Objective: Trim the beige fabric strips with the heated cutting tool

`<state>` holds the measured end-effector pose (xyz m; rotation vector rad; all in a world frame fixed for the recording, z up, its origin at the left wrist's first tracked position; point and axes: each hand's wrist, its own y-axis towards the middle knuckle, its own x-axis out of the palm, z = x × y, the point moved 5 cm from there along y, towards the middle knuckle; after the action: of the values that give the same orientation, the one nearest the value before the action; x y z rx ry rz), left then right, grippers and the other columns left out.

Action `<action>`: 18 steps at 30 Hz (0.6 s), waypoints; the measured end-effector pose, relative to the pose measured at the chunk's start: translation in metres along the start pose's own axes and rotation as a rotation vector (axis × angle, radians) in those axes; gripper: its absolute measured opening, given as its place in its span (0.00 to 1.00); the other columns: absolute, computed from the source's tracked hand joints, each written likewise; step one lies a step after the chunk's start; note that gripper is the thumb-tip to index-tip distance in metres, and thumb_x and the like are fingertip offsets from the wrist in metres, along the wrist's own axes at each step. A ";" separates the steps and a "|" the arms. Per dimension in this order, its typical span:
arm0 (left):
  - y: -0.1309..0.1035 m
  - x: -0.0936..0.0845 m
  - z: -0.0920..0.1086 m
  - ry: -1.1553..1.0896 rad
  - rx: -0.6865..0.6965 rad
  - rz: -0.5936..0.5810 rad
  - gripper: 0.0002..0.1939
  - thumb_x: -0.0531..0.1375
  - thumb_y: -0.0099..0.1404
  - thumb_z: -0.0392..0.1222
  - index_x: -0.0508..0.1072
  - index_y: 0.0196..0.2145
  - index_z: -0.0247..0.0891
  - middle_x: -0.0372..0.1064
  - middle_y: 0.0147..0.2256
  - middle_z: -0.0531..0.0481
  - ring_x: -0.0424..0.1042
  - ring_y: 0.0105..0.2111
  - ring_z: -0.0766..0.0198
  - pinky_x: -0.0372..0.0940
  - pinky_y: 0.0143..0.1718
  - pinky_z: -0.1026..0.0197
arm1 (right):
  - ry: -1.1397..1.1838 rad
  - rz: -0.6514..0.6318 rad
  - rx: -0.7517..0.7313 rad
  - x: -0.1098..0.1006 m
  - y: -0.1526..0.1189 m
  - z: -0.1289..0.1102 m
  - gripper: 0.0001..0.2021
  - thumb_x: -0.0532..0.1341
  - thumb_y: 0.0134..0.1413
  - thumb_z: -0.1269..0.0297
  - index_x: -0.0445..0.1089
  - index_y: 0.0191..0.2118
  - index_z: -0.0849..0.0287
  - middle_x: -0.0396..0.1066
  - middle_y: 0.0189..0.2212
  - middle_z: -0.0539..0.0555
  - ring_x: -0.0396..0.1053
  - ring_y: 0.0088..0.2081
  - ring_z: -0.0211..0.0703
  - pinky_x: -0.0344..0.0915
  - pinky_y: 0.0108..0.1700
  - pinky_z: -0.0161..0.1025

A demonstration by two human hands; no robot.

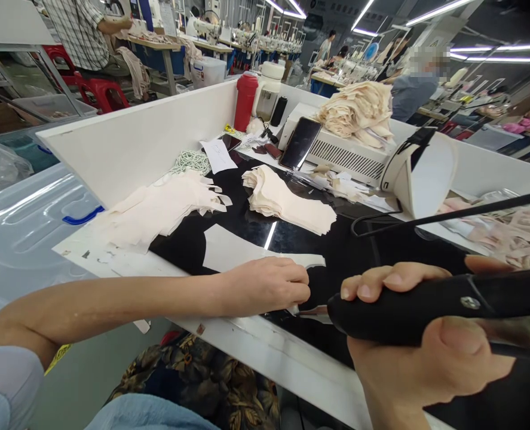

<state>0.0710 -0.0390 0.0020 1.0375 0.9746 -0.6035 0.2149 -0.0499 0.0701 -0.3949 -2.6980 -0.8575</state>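
Note:
My left hand [269,285] is over the dark work surface, its fingers bent and pressed together at the edge of a flat, pale fabric piece [231,248]. A small bit of white shows just below those fingertips. My right hand [426,352] grips a thick black handheld tool [394,310]. From the tool's rounded nose a thin metal tip [317,313] points left, close to my left fingertips. Beyond the flat piece lies a stack of cream fabric pieces [291,203]. Farther left is a larger spread pile of similar cut pieces [161,206].
White panels [157,137] wall the table's back. Along them stand a red bottle [245,101], a clear jug [268,92], a phone [300,143] and a vented box [349,156] under folded fabric. A white lamp shade [432,173] stands right. Other people are farther off.

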 end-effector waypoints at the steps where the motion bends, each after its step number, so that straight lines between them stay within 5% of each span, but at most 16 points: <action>1: -0.001 -0.001 0.001 -0.003 0.024 -0.013 0.04 0.64 0.75 0.29 0.77 0.40 0.35 0.77 0.44 0.46 0.75 0.44 0.58 0.69 0.48 0.58 | -0.003 0.002 -0.002 0.000 0.000 0.000 0.27 0.75 0.44 0.54 0.66 0.48 0.49 0.73 0.25 0.38 0.66 0.19 0.41 0.68 0.19 0.41; 11: -0.012 -0.002 -0.005 -0.009 0.140 0.025 0.07 0.61 0.76 0.27 0.79 0.44 0.35 0.80 0.42 0.45 0.78 0.42 0.60 0.71 0.48 0.59 | -0.027 0.029 -0.001 -0.001 -0.001 -0.003 0.25 0.73 0.44 0.56 0.67 0.48 0.49 0.72 0.25 0.39 0.65 0.18 0.41 0.67 0.18 0.41; 18: -0.018 -0.009 -0.007 -0.073 0.183 0.040 0.06 0.64 0.77 0.35 0.82 0.46 0.41 0.81 0.44 0.47 0.79 0.45 0.61 0.72 0.48 0.61 | -0.052 0.063 0.028 -0.001 -0.001 -0.002 0.25 0.70 0.42 0.58 0.65 0.47 0.48 0.70 0.25 0.38 0.63 0.19 0.40 0.66 0.18 0.41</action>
<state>0.0495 -0.0402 0.0010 1.1858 0.8443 -0.7026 0.2156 -0.0522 0.0710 -0.4989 -2.7257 -0.8020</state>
